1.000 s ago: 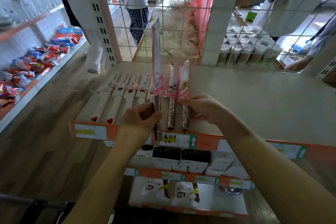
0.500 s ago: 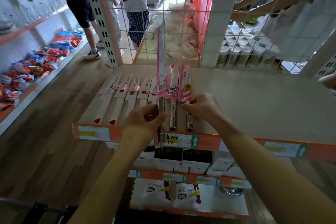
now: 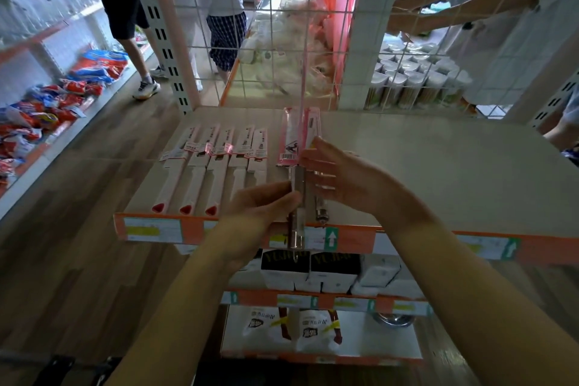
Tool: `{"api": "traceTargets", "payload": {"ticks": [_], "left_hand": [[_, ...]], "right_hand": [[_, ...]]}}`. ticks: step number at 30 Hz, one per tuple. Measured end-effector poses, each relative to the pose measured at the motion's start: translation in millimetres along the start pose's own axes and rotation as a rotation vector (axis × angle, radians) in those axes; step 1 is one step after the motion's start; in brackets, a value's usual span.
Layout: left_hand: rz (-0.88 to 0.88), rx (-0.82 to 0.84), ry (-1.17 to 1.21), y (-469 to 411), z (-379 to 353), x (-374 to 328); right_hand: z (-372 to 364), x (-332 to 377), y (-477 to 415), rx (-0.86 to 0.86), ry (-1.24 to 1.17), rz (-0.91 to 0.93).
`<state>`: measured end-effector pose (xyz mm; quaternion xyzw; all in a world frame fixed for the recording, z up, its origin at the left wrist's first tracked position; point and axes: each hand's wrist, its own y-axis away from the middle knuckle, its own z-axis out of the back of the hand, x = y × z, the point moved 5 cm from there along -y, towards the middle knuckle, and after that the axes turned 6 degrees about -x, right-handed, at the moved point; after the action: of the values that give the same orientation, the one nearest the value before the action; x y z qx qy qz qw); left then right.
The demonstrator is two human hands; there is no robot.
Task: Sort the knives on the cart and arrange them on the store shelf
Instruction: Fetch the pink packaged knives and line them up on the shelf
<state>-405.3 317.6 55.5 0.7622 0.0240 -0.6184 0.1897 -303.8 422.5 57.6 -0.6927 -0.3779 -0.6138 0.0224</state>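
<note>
My left hand (image 3: 260,208) pinches the steel handle of a knife in a pink sleeve (image 3: 297,197), held edge-on and upright over the shelf's front edge. Two more pink-sleeved knives (image 3: 289,138) lie flat on the beige shelf (image 3: 438,172) just behind it. My right hand (image 3: 341,177) hovers over them with fingers spread, touching the sleeves' right side. A row of several white-boxed knives (image 3: 216,163) lies to the left on the same shelf.
A wire grid (image 3: 313,47) closes the shelf's back. People stand in the aisle beyond and at left (image 3: 125,9). Snack packets (image 3: 47,103) fill a low shelf at far left. Boxes (image 3: 313,269) and bags sit on shelves below.
My left hand has turned its knife edge-on and moved it right, in front of the lying knives. My right hand let go of the handles and opened above them.
</note>
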Motion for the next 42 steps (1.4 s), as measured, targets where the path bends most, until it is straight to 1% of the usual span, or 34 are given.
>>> {"api": "traceTargets", "payload": {"ticks": [3, 8, 10, 12, 15, 17, 22, 24, 29, 31, 34, 42], "left_hand": [[0.032, 0.081, 0.093, -0.4, -5.9, 2.7], [0.043, 0.167, 0.142, -2.3, -13.9, 4.5], [0.041, 0.173, 0.117, -4.8, -16.0, 4.4], [0.024, 0.135, 0.067, -8.3, -16.6, 2.1], [-0.047, 0.009, -0.093, -14.5, -14.2, -3.3], [-0.142, -0.067, -0.246, -16.7, -12.7, -8.7], [-0.450, -0.186, -0.783, -19.6, -20.6, -16.8], [-0.546, -0.187, -0.904, -21.2, -27.6, -14.8], [-0.728, -0.065, -1.191, -24.3, -52.2, -3.1], [-0.786, -0.007, -1.227, -27.0, -56.8, 2.4], [-0.785, 0.074, -1.246, -30.7, -60.3, 11.1], [-0.843, 0.114, -1.223, -32.4, -62.2, 16.5]], "right_hand": [[-3.0, -1.7, 0.0, 0.054, -0.148, 0.013], [-2.8, 0.4, -1.6, 0.084, -0.207, 0.088], [1.0, 5.0, -1.7, 0.056, -0.230, 0.131], [8.0, 9.4, -2.6, -0.017, -0.227, 0.158], [21.6, 14.1, -5.1, -0.157, -0.162, 0.170], [32.5, 15.8, -7.4, -0.254, -0.087, 0.164], [58.2, 16.6, -17.0, -0.398, 0.085, 0.149], [65.8, 15.5, -20.3, -0.428, 0.108, 0.135], [74.2, 14.5, -28.6, -0.457, 0.159, 0.097], [74.1, 12.9, -32.3, -0.449, 0.165, 0.074], [72.0, 11.8, -34.2, -0.430, 0.161, 0.048], [77.0, 8.6, -33.9, -0.454, 0.269, 0.029]]}}
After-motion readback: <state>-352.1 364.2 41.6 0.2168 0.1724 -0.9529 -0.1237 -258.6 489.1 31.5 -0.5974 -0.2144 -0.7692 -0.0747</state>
